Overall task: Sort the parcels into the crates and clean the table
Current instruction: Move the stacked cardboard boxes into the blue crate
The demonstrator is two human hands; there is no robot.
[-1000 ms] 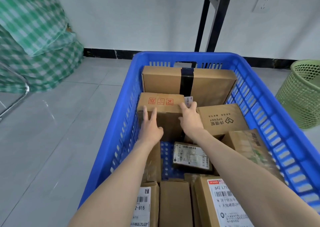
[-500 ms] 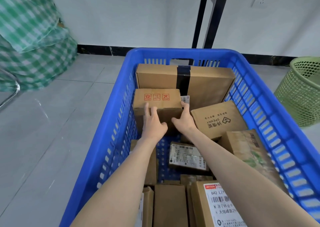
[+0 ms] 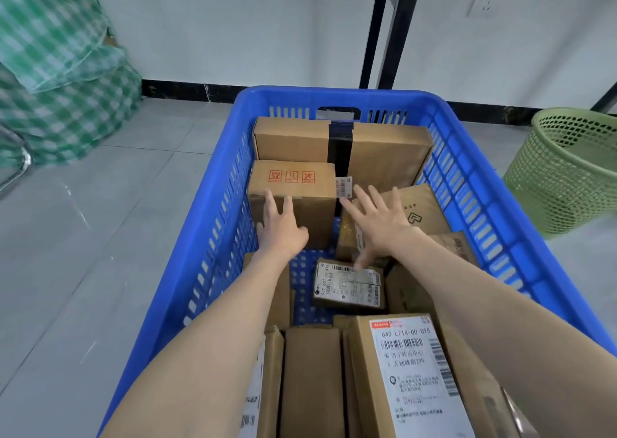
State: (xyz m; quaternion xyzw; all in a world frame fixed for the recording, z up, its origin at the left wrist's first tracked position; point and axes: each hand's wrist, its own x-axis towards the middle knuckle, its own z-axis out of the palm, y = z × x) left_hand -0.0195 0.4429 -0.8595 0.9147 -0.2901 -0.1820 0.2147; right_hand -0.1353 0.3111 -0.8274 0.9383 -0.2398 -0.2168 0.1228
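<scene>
Both arms reach into the one blue crate (image 3: pixel 467 177)! The left hand (image 3: pixel 283 234) has its fingers straight and lies flat against the front face of the box with red handling symbols (image 3: pixel 293 184), far-left in the crate. The right hand (image 3: pixel 380 224) is splayed wide and holds nothing, over the logo-printed box (image 3: pixel 424 210); whether it touches, I cannot tell. At least nine cardboard parcels (image 3: pixel 312 381) fill the crate. One green mesh bin (image 3: pixel 567 170) stands to the right.
</scene>
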